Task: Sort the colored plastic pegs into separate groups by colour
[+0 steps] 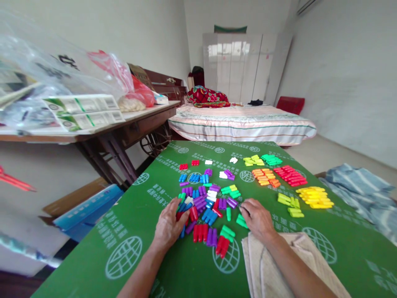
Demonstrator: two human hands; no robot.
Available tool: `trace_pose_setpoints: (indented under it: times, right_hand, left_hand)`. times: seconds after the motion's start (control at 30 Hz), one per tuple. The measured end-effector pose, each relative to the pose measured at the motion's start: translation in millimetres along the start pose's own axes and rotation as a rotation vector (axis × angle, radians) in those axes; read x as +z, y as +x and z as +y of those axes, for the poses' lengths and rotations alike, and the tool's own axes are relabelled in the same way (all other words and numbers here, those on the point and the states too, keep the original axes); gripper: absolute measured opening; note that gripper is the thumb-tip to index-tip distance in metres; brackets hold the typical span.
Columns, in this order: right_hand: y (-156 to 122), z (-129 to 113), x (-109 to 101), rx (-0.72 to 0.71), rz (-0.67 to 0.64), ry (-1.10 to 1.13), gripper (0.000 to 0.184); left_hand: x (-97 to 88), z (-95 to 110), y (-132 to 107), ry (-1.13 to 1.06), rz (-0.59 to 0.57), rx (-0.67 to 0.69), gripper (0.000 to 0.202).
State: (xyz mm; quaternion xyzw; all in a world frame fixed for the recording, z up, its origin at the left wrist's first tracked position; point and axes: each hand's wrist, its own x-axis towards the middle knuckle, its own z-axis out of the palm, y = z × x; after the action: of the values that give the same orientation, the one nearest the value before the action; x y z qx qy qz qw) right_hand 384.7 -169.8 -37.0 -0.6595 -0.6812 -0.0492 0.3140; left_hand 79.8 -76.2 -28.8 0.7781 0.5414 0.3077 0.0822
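Note:
A green board (pixel 149 248) printed with white globes carries a scatter of small plastic pegs (pixel 206 203) in red, blue, purple, green and white. My left hand (pixel 169 225) lies over the left side of the scatter, fingers curled on red and blue pegs. My right hand (pixel 257 219) rests at the scatter's right edge, fingers bent down on a green peg (pixel 241 221). Sorted heaps lie farther right: orange (pixel 266 177), red (pixel 290 175), yellow (pixel 314 197), green (pixel 271 159) and yellow-green (pixel 290 206).
A folded beige cloth (pixel 266 256) lies under my right forearm. A wooden table (pixel 133 124) at left holds plastic bags and boxes. Behind the board are a bed (pixel 242 122), a white wardrobe (pixel 242 66) and a red crate (pixel 290 104). Blue cloth (pixel 362 190) lies at right.

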Motion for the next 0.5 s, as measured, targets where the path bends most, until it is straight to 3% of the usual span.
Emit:
trace_pose_setpoints:
  times: [0.5]
  right_hand:
    - [-2.5, 3.6, 1.5, -0.019, 0.004, -0.015, 0.023]
  left_hand:
    - [0.8, 0.5, -5.1, 0.026, 0.004, 0.026, 0.052]
